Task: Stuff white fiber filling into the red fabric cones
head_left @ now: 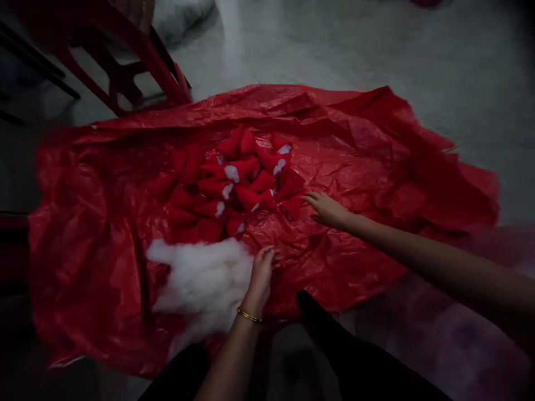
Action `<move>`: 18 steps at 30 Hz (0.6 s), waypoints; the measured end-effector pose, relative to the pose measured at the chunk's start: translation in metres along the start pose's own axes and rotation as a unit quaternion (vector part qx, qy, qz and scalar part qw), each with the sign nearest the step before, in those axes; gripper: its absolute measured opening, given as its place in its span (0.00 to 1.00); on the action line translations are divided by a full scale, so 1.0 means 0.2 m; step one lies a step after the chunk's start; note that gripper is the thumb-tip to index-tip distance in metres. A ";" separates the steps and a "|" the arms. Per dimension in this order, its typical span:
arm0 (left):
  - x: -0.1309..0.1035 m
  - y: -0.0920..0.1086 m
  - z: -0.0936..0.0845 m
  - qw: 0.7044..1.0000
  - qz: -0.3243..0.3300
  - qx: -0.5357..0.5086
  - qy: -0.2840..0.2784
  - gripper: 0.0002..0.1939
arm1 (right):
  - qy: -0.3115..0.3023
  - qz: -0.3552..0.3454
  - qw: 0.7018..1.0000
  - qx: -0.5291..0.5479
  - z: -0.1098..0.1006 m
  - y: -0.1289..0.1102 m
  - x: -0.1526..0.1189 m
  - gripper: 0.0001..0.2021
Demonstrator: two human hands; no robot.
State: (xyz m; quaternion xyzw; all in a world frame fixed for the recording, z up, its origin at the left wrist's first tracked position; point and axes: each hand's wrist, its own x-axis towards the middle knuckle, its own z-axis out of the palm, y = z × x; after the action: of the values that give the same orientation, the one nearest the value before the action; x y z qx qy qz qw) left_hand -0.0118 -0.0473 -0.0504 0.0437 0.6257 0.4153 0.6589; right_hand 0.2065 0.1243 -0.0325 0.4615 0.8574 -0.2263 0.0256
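Observation:
My right hand (327, 209) reaches in from the right with its fingers stretched out, the tips beside a red fabric cone (292, 206) at the pile's edge. I see nothing held in it. My left hand (262, 270), with a gold bangle at the wrist, is next to a heap of white fluffy stuffing (209, 275). Its fingers are curled together; what they hold, if anything, is too dark to make out. Several more red fabric cones (215, 189) lie piled beyond the stuffing, some with white fill showing at their open ends.
A crumpled red plastic sheet (334, 262) is spread on the grey floor (355, 55) under everything. At the upper left stands a red plastic chair (146, 61), with part of a person's hand (136, 11) above it. My dark-clothed legs (355, 356) are at the near edge.

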 end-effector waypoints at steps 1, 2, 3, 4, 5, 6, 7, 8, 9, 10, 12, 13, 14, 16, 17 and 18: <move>0.01 -0.01 -0.01 1.000 -0.005 -0.002 0.010 0.13 | -0.014 -0.020 0.999 0.025 0.10 -0.01 0.15 0.29; 0.02 -0.01 -0.02 1.000 -0.005 -0.007 0.018 0.12 | -0.020 -0.028 0.998 0.055 0.19 -0.02 0.26 0.27; 0.03 -0.02 -0.03 1.000 -0.002 -0.014 0.024 0.12 | -0.022 -0.030 0.996 0.076 0.26 -0.02 0.33 0.25; 0.05 -0.01 -0.04 0.999 0.003 -0.023 0.025 0.11 | -0.021 -0.028 0.995 0.098 0.31 -0.02 0.36 0.22; 0.06 -0.01 -0.05 0.999 0.010 -0.035 0.021 0.11 | -0.017 -0.023 0.993 0.113 0.35 -0.02 0.35 0.20; 0.07 -0.01 -0.05 0.999 0.011 -0.048 0.013 0.11 | -0.014 -0.017 0.992 0.121 0.37 -0.02 0.31 0.20; 0.07 0.00 -0.06 0.998 0.000 -0.066 -0.003 0.11 | -0.009 -0.009 0.991 0.137 0.38 -0.04 0.24 0.20; 0.07 0.00 -0.06 0.995 -0.026 -0.087 -0.028 0.12 | 0.000 -0.002 0.987 0.164 0.39 -0.07 0.16 0.22; 0.07 0.01 -0.05 0.990 -0.065 -0.112 -0.062 0.14 | 0.012 0.001 0.979 0.204 0.39 -0.12 0.07 0.24; 0.06 0.01 -0.04 0.980 -0.107 -0.138 -0.100 0.18 | 0.024 -0.003 0.967 0.255 0.39 -0.18 -0.01 0.26; 0.02 0.01 -0.03 0.959 -0.160 -0.187 -0.143 0.25 | 0.032 -0.061 0.933 0.354 0.41 -0.32 -0.17 0.29; -0.01 0.02 -0.03 0.958 -0.155 -0.201 -0.130 0.26 | 0.027 -0.110 0.918 0.379 0.41 -0.39 -0.22 0.30; -0.04 0.03 -0.05 0.965 -0.131 -0.206 -0.097 0.23 | 0.021 -0.160 0.910 0.381 0.42 -0.45 -0.25 0.31; -0.08 0.08 -0.12 0.979 -0.050 -0.195 -0.005 0.15 | 0.027 -0.218 0.907 0.358 0.44 -0.51 -0.25 0.35; -0.09 0.13 -0.18 0.983 -0.009 -0.182 0.032 0.14 | 0.039 -0.213 0.913 0.345 0.46 -0.50 -0.23 0.37; -0.09 0.19 -0.24 0.983 0.027 -0.174 0.054 0.17 | 0.047 -0.185 0.924 0.331 0.48 -0.49 -0.19 0.38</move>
State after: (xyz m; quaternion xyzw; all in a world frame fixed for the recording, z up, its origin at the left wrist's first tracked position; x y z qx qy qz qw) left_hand -0.0694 -0.0561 -0.0247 -0.0774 0.5774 0.5371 0.6101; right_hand 0.1346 0.0084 -0.0728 0.2872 0.8038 -0.4762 -0.2113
